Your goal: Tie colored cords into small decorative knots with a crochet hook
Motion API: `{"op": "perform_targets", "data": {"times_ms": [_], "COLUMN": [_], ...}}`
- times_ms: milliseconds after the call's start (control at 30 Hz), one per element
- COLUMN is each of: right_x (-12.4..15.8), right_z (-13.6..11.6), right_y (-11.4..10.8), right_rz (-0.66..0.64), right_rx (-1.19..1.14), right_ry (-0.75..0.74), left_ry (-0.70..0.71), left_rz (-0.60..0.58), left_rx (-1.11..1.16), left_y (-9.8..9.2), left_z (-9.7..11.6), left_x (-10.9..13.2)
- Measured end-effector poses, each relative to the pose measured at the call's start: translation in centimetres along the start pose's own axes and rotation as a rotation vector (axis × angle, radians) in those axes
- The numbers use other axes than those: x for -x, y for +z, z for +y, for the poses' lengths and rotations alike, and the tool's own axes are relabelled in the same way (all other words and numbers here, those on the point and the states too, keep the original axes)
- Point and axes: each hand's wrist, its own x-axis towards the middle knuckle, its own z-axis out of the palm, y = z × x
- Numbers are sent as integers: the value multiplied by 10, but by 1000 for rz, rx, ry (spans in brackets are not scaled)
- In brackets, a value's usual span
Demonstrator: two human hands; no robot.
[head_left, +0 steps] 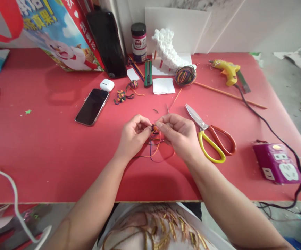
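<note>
Between my two hands, just above the red table, is a small piece of multicoloured yarn work in dark, orange and pink strands. My left hand pinches its left side between thumb and forefinger. At its right side, my right hand is closed with thumb and forefinger together on the yarn. Loose strands hang below toward the table. A thin pointed stick shows beyond my right fingers; its kind and lower end are hidden. An orange strand runs from there to a ball of multicoloured yarn.
Scissors lie open right of my right hand. Farther right are a yellow glue gun and a purple power box with cords. A phone, an earbud case, a small knotted yarn piece and a green cutter lie beyond.
</note>
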Motion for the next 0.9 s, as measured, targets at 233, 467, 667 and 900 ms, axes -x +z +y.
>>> {"op": "perform_targets", "data": {"times_ms": [233,467,667,900], "right_x": [2,-7,-12,-13], "right_z": [4,3,5,5], "right_y": [3,0,-4,-5], "right_rz": [45,32,132,140], "right_rx": [25,-91,-80,-103], "right_ry": [9,107,94,79], "left_ry": [97,-72,-24,33], "left_rz": [41,5,4,32], "left_rx": [-115,95,74,-28], "left_y": [-2,-7,-6,-4], "left_z": [-6,-1,4,3], "left_x": [-2,-4,-1,2]}}
